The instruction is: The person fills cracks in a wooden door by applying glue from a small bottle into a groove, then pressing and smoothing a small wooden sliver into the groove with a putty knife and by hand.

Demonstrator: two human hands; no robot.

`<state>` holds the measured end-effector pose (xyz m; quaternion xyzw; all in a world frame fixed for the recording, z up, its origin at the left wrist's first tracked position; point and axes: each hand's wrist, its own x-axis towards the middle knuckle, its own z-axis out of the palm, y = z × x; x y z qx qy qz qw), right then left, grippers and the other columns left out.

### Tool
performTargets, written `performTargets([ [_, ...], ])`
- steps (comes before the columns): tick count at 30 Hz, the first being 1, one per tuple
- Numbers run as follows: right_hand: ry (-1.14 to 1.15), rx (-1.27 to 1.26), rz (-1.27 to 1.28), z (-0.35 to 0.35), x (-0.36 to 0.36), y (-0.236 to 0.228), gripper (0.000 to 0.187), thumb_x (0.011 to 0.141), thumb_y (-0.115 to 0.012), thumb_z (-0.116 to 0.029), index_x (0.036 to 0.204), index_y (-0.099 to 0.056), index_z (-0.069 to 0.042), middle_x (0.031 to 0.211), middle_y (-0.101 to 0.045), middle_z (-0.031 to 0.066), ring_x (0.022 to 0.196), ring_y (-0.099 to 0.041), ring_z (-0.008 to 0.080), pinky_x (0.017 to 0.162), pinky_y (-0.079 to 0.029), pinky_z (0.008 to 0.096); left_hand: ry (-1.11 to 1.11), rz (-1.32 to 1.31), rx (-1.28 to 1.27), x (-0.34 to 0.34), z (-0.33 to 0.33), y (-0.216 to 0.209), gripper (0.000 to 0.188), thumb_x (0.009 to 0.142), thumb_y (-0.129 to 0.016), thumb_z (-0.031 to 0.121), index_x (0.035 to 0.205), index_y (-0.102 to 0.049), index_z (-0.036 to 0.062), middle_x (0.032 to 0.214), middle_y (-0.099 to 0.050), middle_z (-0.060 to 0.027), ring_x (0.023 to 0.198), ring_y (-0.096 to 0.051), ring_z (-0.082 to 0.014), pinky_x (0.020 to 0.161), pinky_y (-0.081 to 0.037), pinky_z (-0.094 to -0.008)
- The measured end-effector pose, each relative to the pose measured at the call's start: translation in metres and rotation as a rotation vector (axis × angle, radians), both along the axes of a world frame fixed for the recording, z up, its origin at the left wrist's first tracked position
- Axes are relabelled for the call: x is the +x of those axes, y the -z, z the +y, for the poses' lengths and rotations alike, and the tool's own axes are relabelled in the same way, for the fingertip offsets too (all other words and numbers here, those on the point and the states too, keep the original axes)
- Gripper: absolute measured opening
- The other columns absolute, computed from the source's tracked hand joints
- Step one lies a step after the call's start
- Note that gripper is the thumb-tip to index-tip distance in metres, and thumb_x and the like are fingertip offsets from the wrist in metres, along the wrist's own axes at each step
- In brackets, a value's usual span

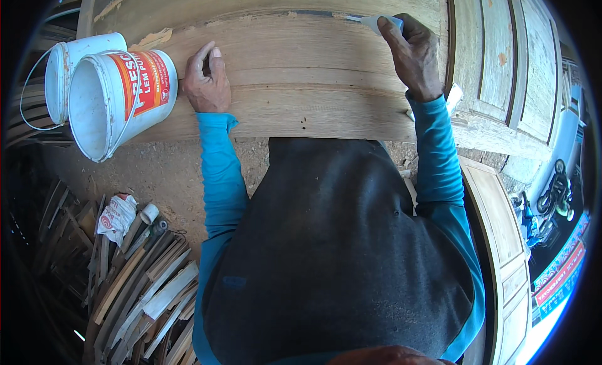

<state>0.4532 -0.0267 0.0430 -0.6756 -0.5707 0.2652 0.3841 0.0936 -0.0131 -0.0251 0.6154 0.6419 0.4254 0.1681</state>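
A wide wooden board (301,70) lies across in front of me. My left hand (205,79) rests on it near its left end, fingers curled, pressing the wood and holding nothing. My right hand (412,54) is closed around a small pale squeeze bottle (380,22) whose nozzle points left along a dark seam at the board's far edge. Both forearms wear blue sleeves over a dark apron.
Two white plastic buckets (106,101), the nearer one with a red label, lie tipped at the board's left end. A pile of wood offcuts (138,290) and a small bag sit at lower left. Panelled wooden doors (501,70) stand to the right.
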Motion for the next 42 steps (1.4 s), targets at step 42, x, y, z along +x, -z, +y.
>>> performTargets([
  [42,-0.074,0.003,-0.050,-0.002,0.013,0.000,0.043,0.101,-0.069,-0.043,0.091,-0.072,0.000,0.065,-0.060,0.0046,0.059,-0.052,0.0111,0.055,-0.044,0.0321,-0.026,-0.033,-0.018,0.002,-0.001,-0.002,0.024,0.100,-0.069,0.018,0.116,-0.075,0.0006,0.105,-0.075,-0.0149,0.094,-0.072,-0.0238,0.085,-0.058,-0.0362],
])
